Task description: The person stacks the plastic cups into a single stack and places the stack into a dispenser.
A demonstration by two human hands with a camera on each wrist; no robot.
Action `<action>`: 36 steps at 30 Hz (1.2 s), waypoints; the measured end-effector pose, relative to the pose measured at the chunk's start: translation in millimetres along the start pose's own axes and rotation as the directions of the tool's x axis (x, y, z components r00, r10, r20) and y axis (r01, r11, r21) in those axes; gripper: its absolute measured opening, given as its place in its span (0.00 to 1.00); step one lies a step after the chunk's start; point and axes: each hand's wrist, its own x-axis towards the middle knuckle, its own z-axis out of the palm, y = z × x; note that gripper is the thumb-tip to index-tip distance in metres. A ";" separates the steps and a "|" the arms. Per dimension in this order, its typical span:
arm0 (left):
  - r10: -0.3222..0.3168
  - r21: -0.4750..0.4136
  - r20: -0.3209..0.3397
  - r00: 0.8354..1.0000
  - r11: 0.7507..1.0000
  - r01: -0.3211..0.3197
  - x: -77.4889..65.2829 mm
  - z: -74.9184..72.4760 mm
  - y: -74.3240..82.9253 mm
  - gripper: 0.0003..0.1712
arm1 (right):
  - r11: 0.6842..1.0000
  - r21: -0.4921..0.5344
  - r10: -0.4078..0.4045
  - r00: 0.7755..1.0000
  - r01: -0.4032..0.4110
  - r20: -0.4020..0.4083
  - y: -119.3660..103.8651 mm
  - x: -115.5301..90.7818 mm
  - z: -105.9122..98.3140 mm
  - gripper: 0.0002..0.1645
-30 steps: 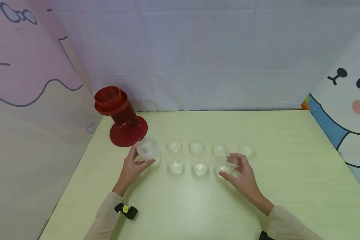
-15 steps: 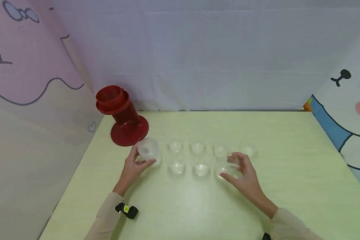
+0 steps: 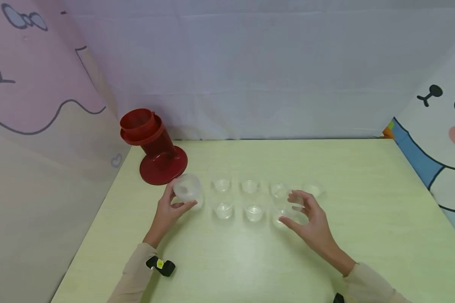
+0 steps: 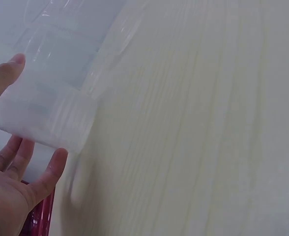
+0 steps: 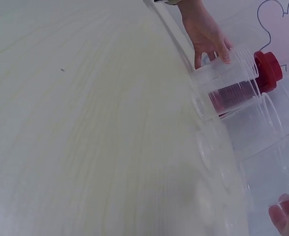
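Observation:
My left hand [image 3: 167, 216] grips a nested stack of clear plastic cups [image 3: 187, 188] at the left end of the front row. In the left wrist view the thumb and fingers lie on either side of the frosted-looking stack [image 4: 51, 108]. My right hand [image 3: 312, 221] is spread about the rightmost front cup [image 3: 282, 212], thumb and fingertips apart from its wall as far as I can see. Between the hands stand two more front cups, one [image 3: 223, 209] left and one [image 3: 254, 211] right. Behind them several clear cups [image 3: 249, 185] form a second row.
A red plastic holder [image 3: 157, 143] with a round base and wide rim stands at the table's back left corner, just behind the left hand. A printed cloth [image 3: 258, 75] encloses the back and sides of the light wooden table [image 3: 227, 269].
The right hand's fingers have spread a little and drawn slightly right, off the rightmost front cup. The left hand and its stack stay nearly still.

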 end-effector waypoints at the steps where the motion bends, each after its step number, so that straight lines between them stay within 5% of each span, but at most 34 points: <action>1: 0.007 0.002 -0.002 1.000 1.000 -0.007 0.0 0.0 -0.6 0.48 | 1.000 0.001 -0.006 1.000 0.006 0.001 -1.1 0.4 -0.9 0.43; 17: 0.025 -0.003 -0.003 1.000 1.000 -0.025 -1.5 1.2 0.9 0.48 | 0.990 0.076 -0.126 0.991 0.122 0.038 -17.0 12.7 -11.1 0.43; 36: -0.001 -0.025 -0.003 1.000 1.000 0.001 -0.1 0.5 -1.7 0.46 | 0.986 0.099 -0.142 0.989 0.136 0.051 -36.3 23.6 -7.9 0.44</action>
